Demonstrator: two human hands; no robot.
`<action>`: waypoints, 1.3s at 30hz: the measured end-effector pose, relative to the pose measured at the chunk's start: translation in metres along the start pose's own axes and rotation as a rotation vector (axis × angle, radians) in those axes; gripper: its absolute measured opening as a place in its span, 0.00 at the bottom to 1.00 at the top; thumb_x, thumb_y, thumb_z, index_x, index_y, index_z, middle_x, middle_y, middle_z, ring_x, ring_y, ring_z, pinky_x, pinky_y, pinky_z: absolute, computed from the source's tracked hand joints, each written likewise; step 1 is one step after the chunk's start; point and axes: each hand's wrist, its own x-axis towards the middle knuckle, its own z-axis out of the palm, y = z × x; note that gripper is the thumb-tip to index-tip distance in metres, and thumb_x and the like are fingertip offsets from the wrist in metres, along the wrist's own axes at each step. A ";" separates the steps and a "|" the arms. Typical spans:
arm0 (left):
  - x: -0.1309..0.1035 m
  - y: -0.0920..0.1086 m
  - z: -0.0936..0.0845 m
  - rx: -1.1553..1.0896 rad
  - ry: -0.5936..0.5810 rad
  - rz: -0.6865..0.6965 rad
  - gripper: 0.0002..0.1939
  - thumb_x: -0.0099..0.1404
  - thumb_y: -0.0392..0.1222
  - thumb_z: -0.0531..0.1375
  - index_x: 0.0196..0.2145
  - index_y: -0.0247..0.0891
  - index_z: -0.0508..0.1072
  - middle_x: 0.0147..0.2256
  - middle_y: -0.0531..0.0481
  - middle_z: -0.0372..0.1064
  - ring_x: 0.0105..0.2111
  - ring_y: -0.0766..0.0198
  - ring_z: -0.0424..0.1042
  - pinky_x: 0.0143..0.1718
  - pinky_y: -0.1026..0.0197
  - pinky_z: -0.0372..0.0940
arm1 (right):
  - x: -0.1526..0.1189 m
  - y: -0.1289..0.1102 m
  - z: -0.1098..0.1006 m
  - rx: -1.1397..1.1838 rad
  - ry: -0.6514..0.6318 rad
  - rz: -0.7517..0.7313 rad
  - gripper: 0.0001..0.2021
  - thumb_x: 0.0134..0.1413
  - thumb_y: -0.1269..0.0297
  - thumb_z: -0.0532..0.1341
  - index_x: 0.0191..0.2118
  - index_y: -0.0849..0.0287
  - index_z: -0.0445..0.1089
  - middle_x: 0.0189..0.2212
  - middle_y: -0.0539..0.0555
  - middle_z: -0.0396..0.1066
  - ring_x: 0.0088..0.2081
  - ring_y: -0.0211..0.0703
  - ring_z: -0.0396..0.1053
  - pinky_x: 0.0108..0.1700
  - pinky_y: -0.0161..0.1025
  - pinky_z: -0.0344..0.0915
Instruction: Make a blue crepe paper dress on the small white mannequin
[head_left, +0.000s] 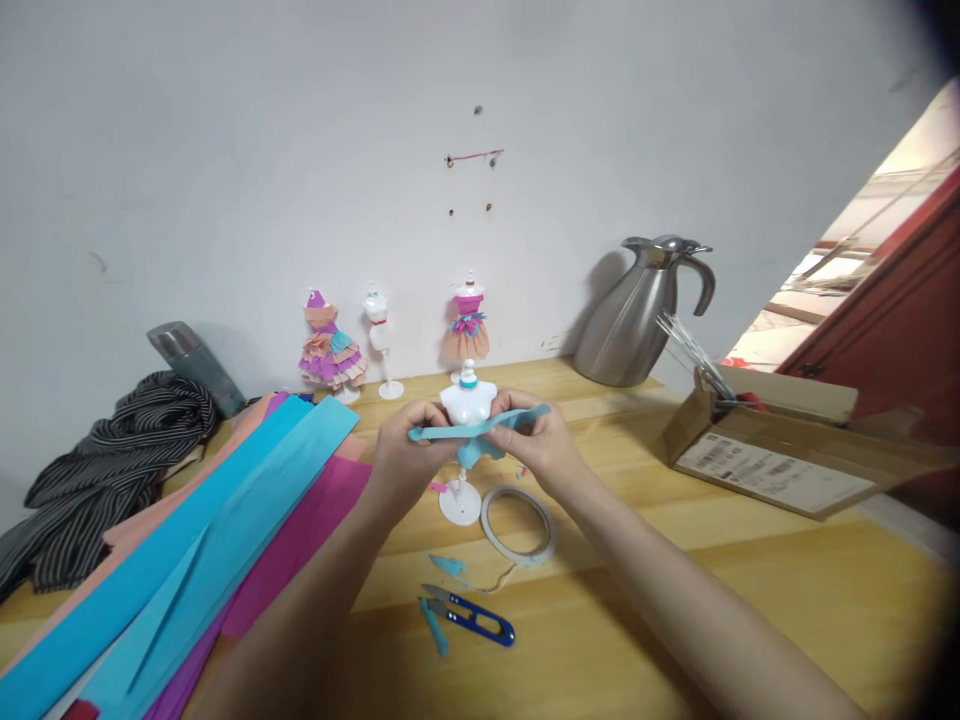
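Between my hands a narrow strip of light blue crepe paper (450,432) is stretched across the front of a small white mannequin (468,403). My left hand (409,440) pinches the strip near its left end. Toward the other end, my right hand (529,430) grips it between thumb and fingers. The mannequin stands upright on a round white base, with a blue band at its neck and blue paper around its lower body. Below it lie a roll of tape (553,530), blue-handled thread snips (480,621) and blue paper scraps (448,566).
Crepe paper sheets (225,510) in several colours cover the left, beside a striped cloth (127,460) and a bottle (196,365). Dressed mannequins (330,345) and a bare one (378,325) stand by the wall. A steel jug (630,320) and cardboard box (772,460) are right.
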 end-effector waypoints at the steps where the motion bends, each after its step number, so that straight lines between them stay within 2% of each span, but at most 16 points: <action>1: 0.001 0.000 -0.001 -0.044 -0.012 -0.043 0.12 0.48 0.36 0.65 0.17 0.36 0.63 0.18 0.58 0.61 0.19 0.73 0.58 0.21 0.69 0.54 | 0.001 -0.001 -0.001 0.031 -0.017 0.038 0.12 0.43 0.58 0.64 0.25 0.58 0.63 0.18 0.46 0.61 0.20 0.34 0.57 0.22 0.33 0.56; 4: 0.003 0.002 -0.001 -0.094 -0.026 -0.109 0.13 0.46 0.37 0.66 0.17 0.36 0.63 0.18 0.58 0.60 0.18 0.73 0.56 0.20 0.69 0.53 | 0.002 -0.002 -0.003 0.066 -0.016 0.053 0.14 0.41 0.55 0.66 0.24 0.58 0.63 0.17 0.45 0.58 0.20 0.33 0.55 0.22 0.33 0.54; 9: 0.000 0.006 -0.001 -0.018 0.012 -0.055 0.12 0.48 0.36 0.65 0.17 0.36 0.63 0.18 0.59 0.60 0.20 0.73 0.56 0.23 0.68 0.54 | 0.001 -0.006 -0.001 0.003 -0.008 0.044 0.13 0.41 0.57 0.66 0.23 0.58 0.63 0.18 0.45 0.58 0.21 0.33 0.54 0.23 0.33 0.56; 12: 0.000 0.004 -0.003 0.011 0.011 -0.048 0.12 0.48 0.36 0.65 0.17 0.36 0.63 0.19 0.58 0.61 0.20 0.73 0.57 0.24 0.68 0.54 | 0.002 -0.007 -0.004 -0.011 -0.040 0.037 0.11 0.42 0.58 0.66 0.24 0.58 0.65 0.22 0.47 0.62 0.24 0.35 0.58 0.26 0.34 0.58; 16: 0.001 0.001 -0.006 0.029 0.018 -0.105 0.12 0.48 0.38 0.65 0.18 0.36 0.64 0.19 0.58 0.61 0.21 0.72 0.57 0.24 0.67 0.54 | 0.005 -0.002 -0.012 0.018 -0.128 -0.016 0.11 0.43 0.58 0.66 0.26 0.60 0.70 0.30 0.53 0.69 0.29 0.39 0.64 0.30 0.35 0.61; 21: 0.002 0.004 -0.006 -0.022 0.009 -0.126 0.13 0.48 0.39 0.65 0.18 0.36 0.63 0.20 0.57 0.62 0.22 0.71 0.59 0.25 0.67 0.55 | 0.006 0.005 -0.013 0.054 -0.076 0.022 0.13 0.44 0.54 0.67 0.28 0.61 0.72 0.26 0.52 0.69 0.25 0.38 0.63 0.27 0.35 0.62; 25: 0.002 0.005 -0.005 0.022 0.034 -0.124 0.11 0.47 0.39 0.64 0.17 0.36 0.64 0.18 0.57 0.60 0.21 0.71 0.58 0.24 0.67 0.54 | 0.004 0.004 -0.006 0.018 -0.037 -0.047 0.11 0.42 0.57 0.69 0.27 0.60 0.73 0.32 0.56 0.73 0.32 0.43 0.69 0.32 0.39 0.67; 31: 0.002 0.003 -0.006 0.052 0.017 -0.067 0.10 0.48 0.38 0.64 0.18 0.36 0.65 0.18 0.57 0.61 0.21 0.71 0.59 0.24 0.67 0.55 | 0.000 -0.002 -0.001 -0.068 0.053 0.026 0.09 0.42 0.59 0.67 0.26 0.59 0.71 0.22 0.49 0.67 0.23 0.37 0.62 0.25 0.36 0.63; 39: 0.000 0.001 -0.005 0.099 0.014 -0.023 0.10 0.50 0.36 0.64 0.19 0.37 0.65 0.19 0.59 0.61 0.21 0.72 0.59 0.24 0.68 0.55 | 0.001 0.001 0.004 -0.115 0.109 -0.004 0.09 0.39 0.59 0.67 0.23 0.58 0.69 0.20 0.50 0.66 0.25 0.40 0.62 0.27 0.37 0.61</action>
